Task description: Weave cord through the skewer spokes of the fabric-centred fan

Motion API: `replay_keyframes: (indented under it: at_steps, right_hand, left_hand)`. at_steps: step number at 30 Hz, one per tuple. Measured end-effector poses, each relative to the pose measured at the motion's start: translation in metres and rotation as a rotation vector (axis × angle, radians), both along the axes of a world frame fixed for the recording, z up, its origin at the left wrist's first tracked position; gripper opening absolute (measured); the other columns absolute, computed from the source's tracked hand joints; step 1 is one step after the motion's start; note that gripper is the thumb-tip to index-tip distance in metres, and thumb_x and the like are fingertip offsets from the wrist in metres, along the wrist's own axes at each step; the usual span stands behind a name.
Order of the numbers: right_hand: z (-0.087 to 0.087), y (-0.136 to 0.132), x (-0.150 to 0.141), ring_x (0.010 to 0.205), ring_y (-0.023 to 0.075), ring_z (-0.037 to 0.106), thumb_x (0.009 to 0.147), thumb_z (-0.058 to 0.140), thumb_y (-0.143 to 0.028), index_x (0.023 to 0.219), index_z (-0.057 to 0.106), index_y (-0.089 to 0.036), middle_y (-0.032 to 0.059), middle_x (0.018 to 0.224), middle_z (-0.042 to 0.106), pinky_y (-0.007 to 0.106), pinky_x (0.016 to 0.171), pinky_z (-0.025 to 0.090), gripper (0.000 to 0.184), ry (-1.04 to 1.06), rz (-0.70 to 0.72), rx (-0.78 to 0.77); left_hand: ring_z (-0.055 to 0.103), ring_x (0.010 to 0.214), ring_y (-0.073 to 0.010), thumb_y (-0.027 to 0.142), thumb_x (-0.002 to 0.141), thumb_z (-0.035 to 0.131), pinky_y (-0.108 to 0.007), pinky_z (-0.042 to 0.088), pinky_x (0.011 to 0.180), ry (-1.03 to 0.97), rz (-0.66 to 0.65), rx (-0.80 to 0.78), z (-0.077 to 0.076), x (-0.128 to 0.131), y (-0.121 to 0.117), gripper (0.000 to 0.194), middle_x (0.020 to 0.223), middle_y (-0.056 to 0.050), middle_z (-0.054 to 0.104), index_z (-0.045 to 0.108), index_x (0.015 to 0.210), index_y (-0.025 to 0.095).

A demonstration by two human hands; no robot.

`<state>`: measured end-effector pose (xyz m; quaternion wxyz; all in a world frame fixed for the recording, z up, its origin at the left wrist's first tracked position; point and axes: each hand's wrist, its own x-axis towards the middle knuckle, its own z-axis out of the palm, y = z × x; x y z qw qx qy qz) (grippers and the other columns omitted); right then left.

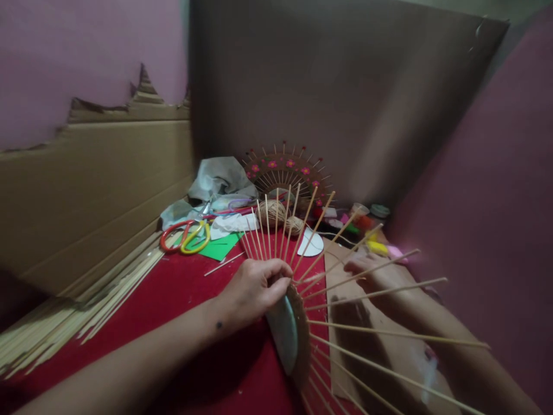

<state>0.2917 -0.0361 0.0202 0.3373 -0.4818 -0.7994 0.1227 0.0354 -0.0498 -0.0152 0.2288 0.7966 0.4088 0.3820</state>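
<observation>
My left hand (254, 286) grips the top rim of a round cardboard disc (298, 340) that stands on edge, with several thin bamboo sticks (380, 293) fanning out from it like spokes. Its fingers are curled over the rim where the sticks meet. My right hand (375, 271) lies behind the sticks on a flat cardboard piece (380, 340), fingers stretched toward the left; it is blurred and partly hidden by the spokes.
A bundle of loose bamboo sticks (82, 311) lies along the left on the red cloth (181, 305). Scissors (185, 236), green paper (220, 246), twine balls (276, 214), a finished flower-decorated stick fan (285, 170) and small craft bits sit at the back. Cardboard walls (86, 184) surround.
</observation>
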Motion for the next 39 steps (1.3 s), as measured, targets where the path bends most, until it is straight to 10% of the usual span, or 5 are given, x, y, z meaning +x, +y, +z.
replay_keyframes:
  at_steps: [5,14,27,39]
  right_hand:
    - [0.008,-0.022,-0.038,0.114,0.0216,0.049,0.068,0.051,-0.006,0.114,0.057,-0.028,0.0034,0.121,0.057,0.042,0.097,0.037,0.051,-0.037,0.288,0.012]
    - [-0.055,-0.026,-0.067,0.071,0.0167,0.062,0.078,0.057,-0.029,0.078,0.065,-0.021,0.0025,0.074,0.066,0.028,0.065,0.05,0.012,0.513,0.146,-0.215]
    - [-0.061,-0.044,-0.079,0.081,0.0185,0.066,0.08,0.056,-0.028,0.094,0.067,-0.025,0.0035,0.092,0.07,0.03,0.071,0.053,0.018,0.653,0.145,-0.313]
    - [-0.064,-0.046,-0.084,0.08,0.0172,0.066,0.08,0.056,-0.027,0.095,0.068,-0.025,0.0019,0.09,0.071,0.028,0.072,0.052,0.02,0.71,0.208,-0.286]
  left_hand:
    - [0.053,0.054,-0.0086,0.02,0.079,0.048,-0.02,0.041,0.05,0.017,0.004,-0.02,0.001,0.001,0.0,0.018,0.064,-0.002,0.064,0.064,0.08,0.012]
    - [0.055,0.056,-0.0092,0.02,0.078,0.049,-0.02,0.042,0.051,0.019,0.028,-0.013,0.0,0.002,0.0,0.017,0.066,-0.002,0.065,0.064,0.08,0.013]
    - [0.056,0.065,-0.0081,0.017,0.082,0.05,-0.018,0.044,0.057,-0.132,-0.078,0.043,-0.009,-0.005,-0.007,0.019,0.08,-0.001,0.065,0.058,0.099,0.017]
    - [0.06,0.065,-0.0121,0.02,0.085,0.048,-0.023,0.046,0.059,0.158,-0.115,0.388,-0.006,0.002,-0.008,0.015,0.073,-0.004,0.066,0.061,0.089,0.013]
